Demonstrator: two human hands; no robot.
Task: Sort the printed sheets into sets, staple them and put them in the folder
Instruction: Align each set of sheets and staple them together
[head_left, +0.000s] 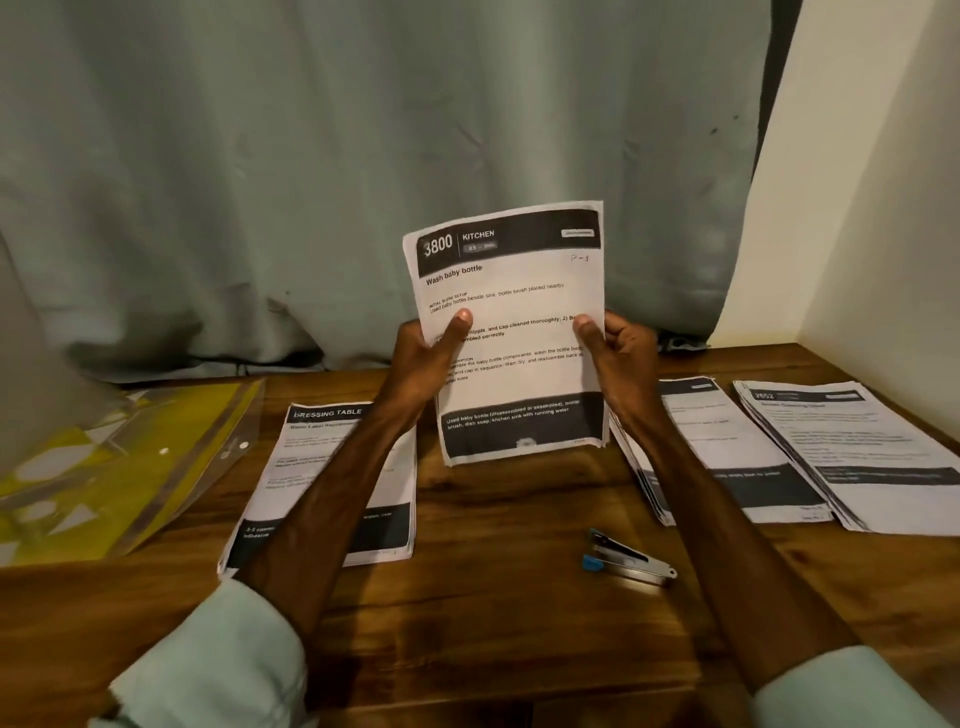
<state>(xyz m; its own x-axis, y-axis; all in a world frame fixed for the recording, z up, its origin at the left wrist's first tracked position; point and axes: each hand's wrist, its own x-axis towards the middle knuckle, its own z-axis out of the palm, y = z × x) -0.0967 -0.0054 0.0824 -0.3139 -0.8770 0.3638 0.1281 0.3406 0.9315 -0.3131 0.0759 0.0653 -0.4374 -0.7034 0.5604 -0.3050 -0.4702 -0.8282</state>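
Both hands grip a set of printed sheets (511, 332), top page headed "3800 KITCHEN" and "Wash baby bottle". The set stands upright over the middle of the wooden table (493, 613), toward its far edge. The left hand (428, 364) curls round the set's left edge with its thumb on the page front, and the right hand (618, 358) clasps the right edge the same way. The set's lower edge sits low over the wood; whether it touches cannot be told.

To the left of the held set a flat pile headed "DRESSING TABLE" (387, 499) lies on the table, partly covered by the left forearm. To the right two more piles lie side by side toward the table's right edge: the inner pile (727, 457), partly behind the right wrist, and the outer pile (852, 457) just beside it.

A blue-and-metal stapler (626, 558) lies on the bare wood nearer the person, between the left pile and the inner pile and apart from both. The yellow folder (119, 457) — clear flap, snap button — lies at the table's left edge, well apart from the stapler.

A grey-green curtain (363, 156) hangs behind the far edge, with a pale wall (872, 208) along the right.
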